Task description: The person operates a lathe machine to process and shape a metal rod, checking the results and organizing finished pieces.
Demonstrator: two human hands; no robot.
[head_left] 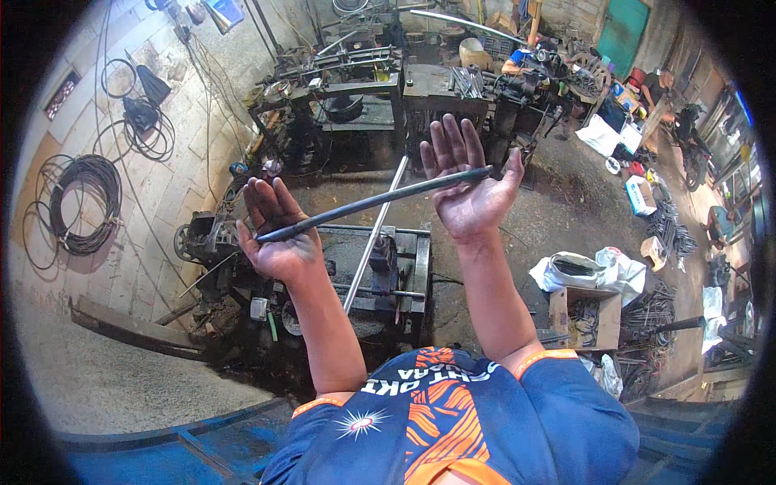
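Note:
A dark, slim metal rod lies slantwise across both of my upturned palms, its right end higher in the picture. My left hand bears the left end near the base of the thumb, fingers stretched outward. On my right hand, the other end crosses the palm below the fingers and reaches toward the thumb. Both hands look smudged. Beneath the rod, a long pale bar runs slantwise over a low metal machine on the floor.
Workbenches with machine parts stand ahead. Coiled black cable hangs on the left wall. At right are a cardboard box, white sacks and piled metal pieces. A person is at the far right, near a motorbike.

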